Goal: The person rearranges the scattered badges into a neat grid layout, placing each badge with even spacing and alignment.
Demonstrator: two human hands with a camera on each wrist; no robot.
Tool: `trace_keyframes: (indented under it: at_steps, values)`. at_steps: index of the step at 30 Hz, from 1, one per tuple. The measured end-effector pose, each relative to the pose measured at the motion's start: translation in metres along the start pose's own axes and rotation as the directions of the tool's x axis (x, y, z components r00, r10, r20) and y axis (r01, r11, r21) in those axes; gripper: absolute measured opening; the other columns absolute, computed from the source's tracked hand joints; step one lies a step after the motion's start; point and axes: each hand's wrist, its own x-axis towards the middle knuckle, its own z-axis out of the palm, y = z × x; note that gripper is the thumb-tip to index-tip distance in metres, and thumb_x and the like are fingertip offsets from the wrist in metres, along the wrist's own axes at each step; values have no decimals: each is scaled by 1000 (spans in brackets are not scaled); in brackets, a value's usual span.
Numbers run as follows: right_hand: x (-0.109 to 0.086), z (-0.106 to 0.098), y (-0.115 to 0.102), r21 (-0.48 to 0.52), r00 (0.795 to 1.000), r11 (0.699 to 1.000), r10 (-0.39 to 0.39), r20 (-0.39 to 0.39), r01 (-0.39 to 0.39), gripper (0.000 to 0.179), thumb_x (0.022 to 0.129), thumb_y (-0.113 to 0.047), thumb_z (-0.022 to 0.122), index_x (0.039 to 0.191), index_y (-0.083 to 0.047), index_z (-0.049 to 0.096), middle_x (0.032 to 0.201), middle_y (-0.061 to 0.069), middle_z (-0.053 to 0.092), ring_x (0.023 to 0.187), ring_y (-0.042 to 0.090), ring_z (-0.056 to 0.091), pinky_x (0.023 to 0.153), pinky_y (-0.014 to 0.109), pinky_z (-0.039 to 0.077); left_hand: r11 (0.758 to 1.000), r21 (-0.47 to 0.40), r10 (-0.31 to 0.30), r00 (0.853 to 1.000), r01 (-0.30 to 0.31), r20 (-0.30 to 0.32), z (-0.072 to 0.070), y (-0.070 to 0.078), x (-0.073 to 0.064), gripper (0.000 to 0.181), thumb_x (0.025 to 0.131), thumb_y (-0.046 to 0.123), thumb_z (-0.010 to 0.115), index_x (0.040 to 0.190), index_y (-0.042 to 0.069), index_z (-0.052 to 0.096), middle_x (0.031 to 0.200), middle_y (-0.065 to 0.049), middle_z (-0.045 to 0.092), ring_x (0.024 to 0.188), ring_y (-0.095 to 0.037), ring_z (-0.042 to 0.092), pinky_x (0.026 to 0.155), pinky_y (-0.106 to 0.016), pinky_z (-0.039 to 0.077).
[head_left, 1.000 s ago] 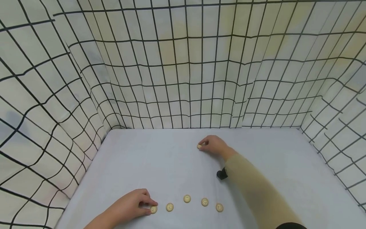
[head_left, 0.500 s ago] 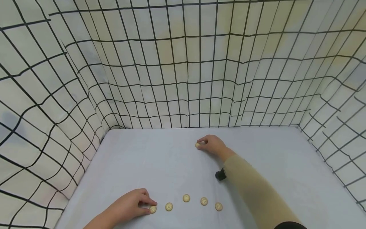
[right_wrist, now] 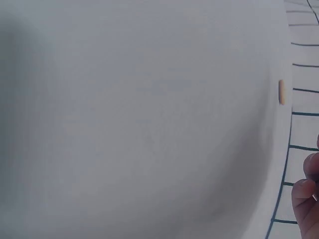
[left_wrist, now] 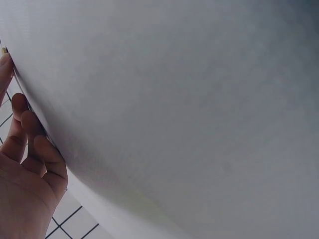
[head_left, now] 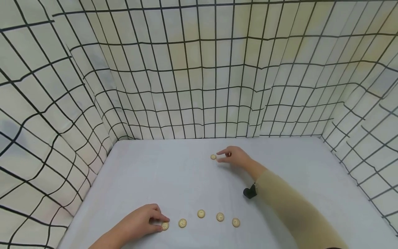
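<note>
My left hand (head_left: 141, 221) pinches a pale yellow round button (head_left: 165, 226) between thumb and index finger, flat on the white table at the front left. Its other fingers (left_wrist: 47, 152) are curled against the tabletop in the left wrist view. Towards the back of the table lies another button (head_left: 213, 157) of the same kind. Just right of it is my right hand (head_left: 237, 158), thumb and index finger parted with a small gap to the button. Edge-on, that same button (right_wrist: 281, 92) shows apart from the fingers in the right wrist view.
Along the front, a loose row of buttons runs right from my left hand: one button (head_left: 182, 223), a slightly farther one (head_left: 201, 213), then two more. The white table (head_left: 149, 173) is bounded by white walls with a black grid (head_left: 186, 79). A black wrist camera (head_left: 250, 192) hangs beneath the right sleeve.
My right thumb and index finger have let go of the far button and drawn back to the right; it stays on the table. My left hand keeps its pinch in place.
</note>
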Motion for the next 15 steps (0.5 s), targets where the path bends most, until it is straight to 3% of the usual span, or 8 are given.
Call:
trace_keyframes:
  at_steps: [8, 15]
  values:
    - [-38, -15, -4, -39, 993, 995, -92, 74, 95, 38, 84, -37, 80, 119, -26, 75, 81, -2, 57, 80, 17, 50, 66, 31, 44, 1000, 17, -8, 1000, 8, 1, -1, -1, 2, 24, 83, 35, 79, 107, 32, 78, 88, 21, 55, 78, 1, 48, 70, -24, 44]
    - [-83, -8, -3, -85, 965, 971, -211, 158, 226, 34, 82, -34, 82, 116, -28, 76, 82, -11, 56, 83, 13, 51, 68, 30, 45, 1000, 17, 11, 1000, -11, -10, 1, -1, 0, 24, 83, 34, 79, 107, 31, 78, 88, 21, 54, 79, 2, 49, 70, -24, 44]
